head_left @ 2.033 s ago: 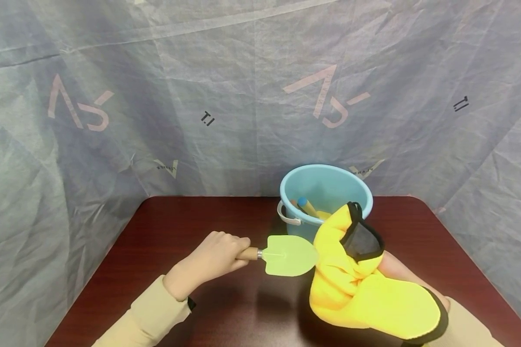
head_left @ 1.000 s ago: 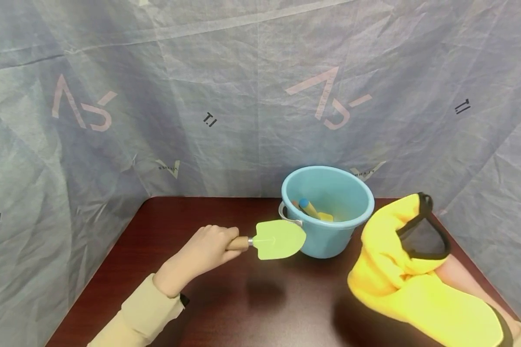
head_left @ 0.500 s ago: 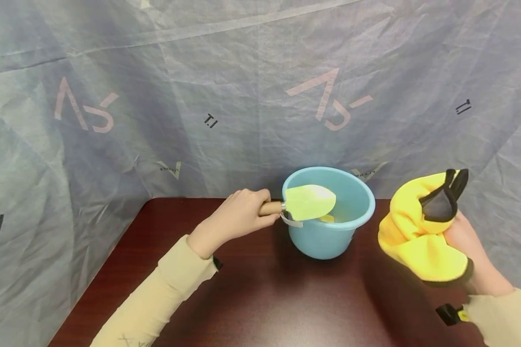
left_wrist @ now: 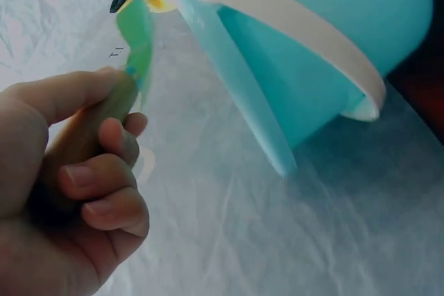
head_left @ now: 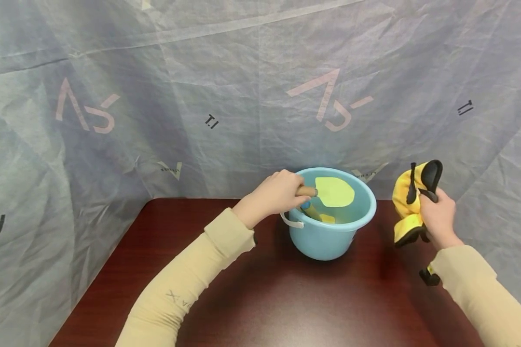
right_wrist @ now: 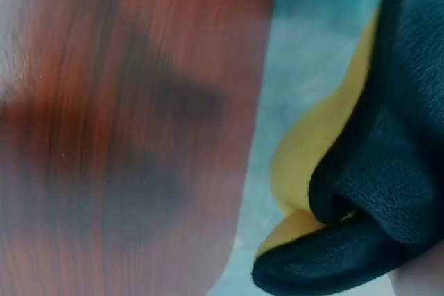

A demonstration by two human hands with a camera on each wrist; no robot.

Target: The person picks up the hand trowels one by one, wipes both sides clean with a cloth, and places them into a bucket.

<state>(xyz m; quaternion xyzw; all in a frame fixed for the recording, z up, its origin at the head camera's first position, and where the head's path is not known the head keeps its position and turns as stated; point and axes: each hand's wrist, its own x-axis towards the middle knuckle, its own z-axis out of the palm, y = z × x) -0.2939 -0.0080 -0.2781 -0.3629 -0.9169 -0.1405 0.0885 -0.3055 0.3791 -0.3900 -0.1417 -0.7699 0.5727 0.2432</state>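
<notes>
My left hand (head_left: 274, 193) grips a garden trowel (head_left: 335, 192) by its wooden handle. The pale green blade is over the mouth of a light blue bucket (head_left: 321, 243); how deep it reaches is hard to tell. In the left wrist view, fingers curl round the handle beside the bucket's rim (left_wrist: 243, 95). Off to the bucket's right, my right hand (head_left: 439, 219) holds up a yellow cloth item (head_left: 402, 193) with black edging and a dark lining. Its folds hide what kind of article it is. The right wrist view shows the dark lining (right_wrist: 388, 164) close up.
Inside the bucket lie a blue-ended tan stick (head_left: 311, 211) and a yellow piece (head_left: 327, 218). A white handle (head_left: 292, 221) hangs on its left side. The bucket stands on a dark red-brown table (head_left: 243, 299), with a grey printed sheet (head_left: 226, 86) behind.
My left hand has carried the trowel forward and right, from beside the bucket to over its mouth. The right hand has moved outward and forward with the yellow cloth item, turning it.
</notes>
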